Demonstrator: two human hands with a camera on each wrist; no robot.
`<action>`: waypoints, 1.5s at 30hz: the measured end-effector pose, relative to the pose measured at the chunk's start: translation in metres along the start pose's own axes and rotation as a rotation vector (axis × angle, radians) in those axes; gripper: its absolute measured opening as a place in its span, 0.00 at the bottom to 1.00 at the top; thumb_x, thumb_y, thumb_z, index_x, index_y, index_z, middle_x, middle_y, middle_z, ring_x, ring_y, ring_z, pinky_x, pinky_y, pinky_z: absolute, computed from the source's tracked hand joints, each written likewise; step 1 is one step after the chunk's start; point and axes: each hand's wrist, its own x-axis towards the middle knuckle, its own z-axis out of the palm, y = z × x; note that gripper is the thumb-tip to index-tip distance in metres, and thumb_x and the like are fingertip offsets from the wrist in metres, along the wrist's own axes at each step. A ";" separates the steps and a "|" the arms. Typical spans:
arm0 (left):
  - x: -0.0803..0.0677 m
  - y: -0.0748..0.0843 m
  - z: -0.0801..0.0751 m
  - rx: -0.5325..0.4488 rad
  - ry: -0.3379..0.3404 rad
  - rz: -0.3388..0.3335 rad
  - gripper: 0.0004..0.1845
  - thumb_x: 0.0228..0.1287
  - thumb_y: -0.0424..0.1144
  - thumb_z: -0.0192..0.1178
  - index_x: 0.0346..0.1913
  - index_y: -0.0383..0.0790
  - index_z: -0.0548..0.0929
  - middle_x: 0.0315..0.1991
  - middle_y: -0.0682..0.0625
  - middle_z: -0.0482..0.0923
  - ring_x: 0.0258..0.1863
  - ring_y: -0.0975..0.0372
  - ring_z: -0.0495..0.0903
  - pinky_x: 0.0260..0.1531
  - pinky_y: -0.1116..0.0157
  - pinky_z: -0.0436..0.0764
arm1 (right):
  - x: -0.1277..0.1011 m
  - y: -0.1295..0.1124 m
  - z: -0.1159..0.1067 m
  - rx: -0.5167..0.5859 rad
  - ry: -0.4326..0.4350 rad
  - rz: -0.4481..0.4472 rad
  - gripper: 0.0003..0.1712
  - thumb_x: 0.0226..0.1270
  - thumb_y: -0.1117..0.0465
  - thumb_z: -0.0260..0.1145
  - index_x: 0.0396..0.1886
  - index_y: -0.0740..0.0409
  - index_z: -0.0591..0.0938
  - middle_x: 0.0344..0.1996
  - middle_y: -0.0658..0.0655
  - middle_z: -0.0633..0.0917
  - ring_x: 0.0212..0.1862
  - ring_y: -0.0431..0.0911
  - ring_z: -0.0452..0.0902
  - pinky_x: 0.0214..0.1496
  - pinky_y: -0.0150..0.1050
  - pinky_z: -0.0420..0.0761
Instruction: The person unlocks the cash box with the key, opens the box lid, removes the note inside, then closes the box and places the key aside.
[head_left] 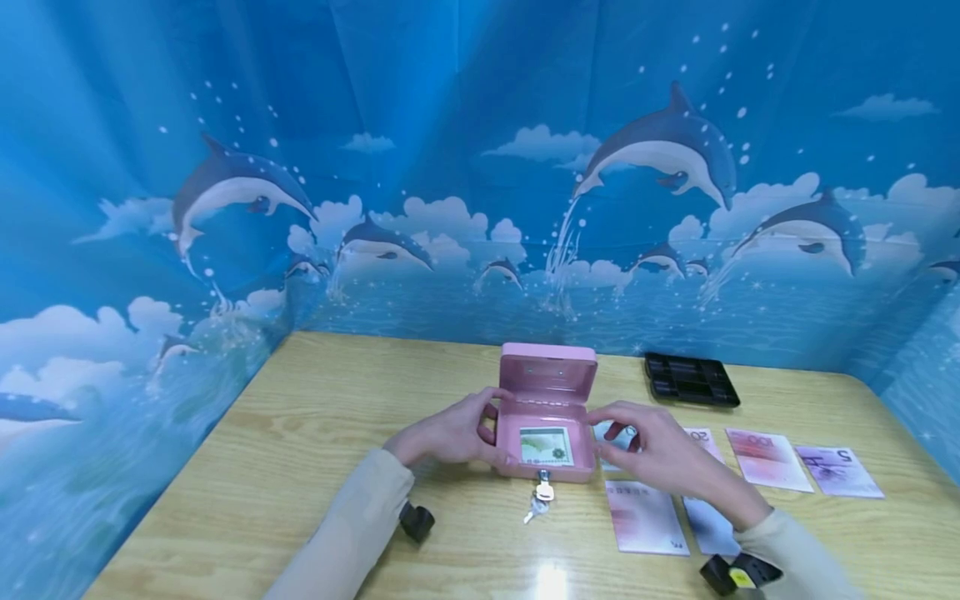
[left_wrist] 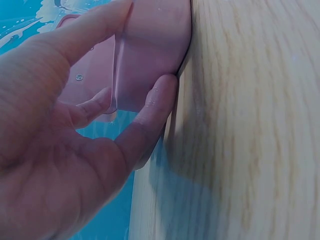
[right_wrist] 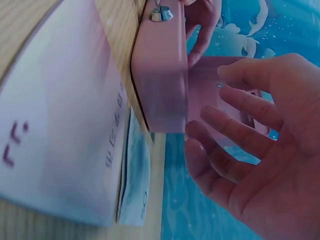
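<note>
A pink cash box (head_left: 567, 475) stands on the table with its lid (head_left: 551, 354) raised. Inside lies a green-and-white banknote (head_left: 545, 447). A key (head_left: 545, 492) sits in the front lock, and a second key (head_left: 535, 508) hangs from it. My left hand (head_left: 453, 429) holds the box's left side, thumb towards the front and fingers towards the hinge; in the left wrist view its fingertips touch the pink wall (left_wrist: 150, 55). My right hand (head_left: 663, 450) is at the box's right side, fingers spread and loosely bent around nothing in the right wrist view.
To the right lie several banknotes, among them a red one (head_left: 768, 458), a purple one (head_left: 840, 472) and a pale pink one (head_left: 647, 518). A black compartment tray (head_left: 692, 380) is at the back right. A dolphin-print curtain (head_left: 450, 167) encloses the wooden table (head_left: 322, 400).
</note>
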 end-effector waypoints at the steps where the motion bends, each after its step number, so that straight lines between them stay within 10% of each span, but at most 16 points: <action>1: 0.000 0.000 0.000 0.001 0.000 0.001 0.51 0.53 0.42 0.79 0.77 0.49 0.61 0.57 0.47 0.76 0.48 0.60 0.82 0.58 0.57 0.83 | 0.002 0.000 0.001 0.006 -0.006 -0.001 0.20 0.70 0.61 0.69 0.60 0.51 0.84 0.55 0.54 0.87 0.42 0.34 0.81 0.31 0.32 0.82; 24: -0.001 0.001 -0.001 0.019 -0.005 -0.005 0.51 0.52 0.43 0.80 0.76 0.52 0.61 0.60 0.46 0.76 0.50 0.60 0.83 0.61 0.56 0.82 | 0.034 0.002 0.023 -0.039 -0.141 -0.029 0.23 0.68 0.58 0.70 0.62 0.53 0.83 0.34 0.46 0.82 0.31 0.38 0.71 0.29 0.31 0.74; 45: -0.002 0.002 -0.002 0.012 -0.005 -0.007 0.50 0.52 0.44 0.80 0.76 0.53 0.61 0.60 0.47 0.76 0.51 0.59 0.82 0.61 0.55 0.82 | 0.036 0.002 0.028 -0.039 -0.125 0.006 0.21 0.67 0.61 0.69 0.59 0.52 0.85 0.35 0.45 0.84 0.29 0.37 0.73 0.28 0.31 0.75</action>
